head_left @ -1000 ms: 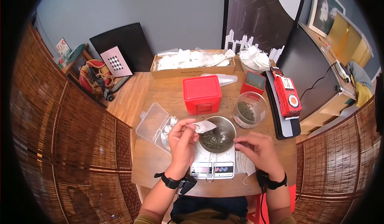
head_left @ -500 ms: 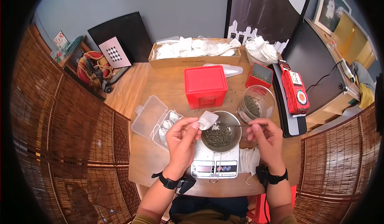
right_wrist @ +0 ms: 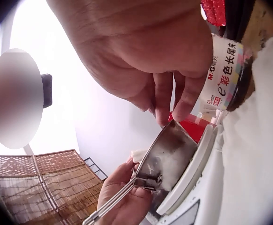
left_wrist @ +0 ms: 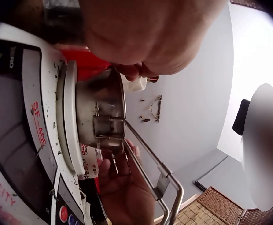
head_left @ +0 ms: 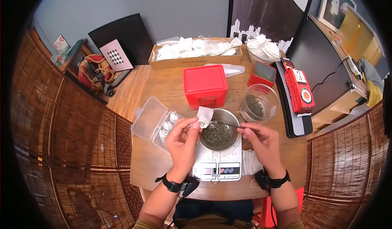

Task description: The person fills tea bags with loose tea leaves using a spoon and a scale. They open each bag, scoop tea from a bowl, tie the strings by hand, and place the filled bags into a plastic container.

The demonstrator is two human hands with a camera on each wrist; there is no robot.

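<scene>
My left hand (head_left: 181, 145) pinches a small white cloth tea bag (head_left: 205, 113) over the left rim of a metal pot. The bag's flat end points up and away from me. In the pot (head_left: 230, 116) lies a heap of dried green leaves (head_left: 215, 135). My right hand (head_left: 261, 141) grips the thin handle of a metal spoon (head_left: 233, 125) at the pot's right side, and the spoon's far end reaches in over the leaves. The pot stands on a white kitchen scale (head_left: 222, 172), its folding wire handle (left_wrist: 148, 161) pointing towards me.
Left of the scale sits an open clear plastic box (head_left: 150, 115) with filled tea bags. Behind are a red lidded tin (head_left: 205, 82) and a cardboard box (head_left: 196, 61) of white bags. A clear tub (head_left: 269, 102) of leaves stands right, near flat white bags (head_left: 251, 159).
The tea bag has turned from lying sideways to pointing upward at the pot's left rim. My right hand has risen from beside the pot, with the spoon levelled over the leaves.
</scene>
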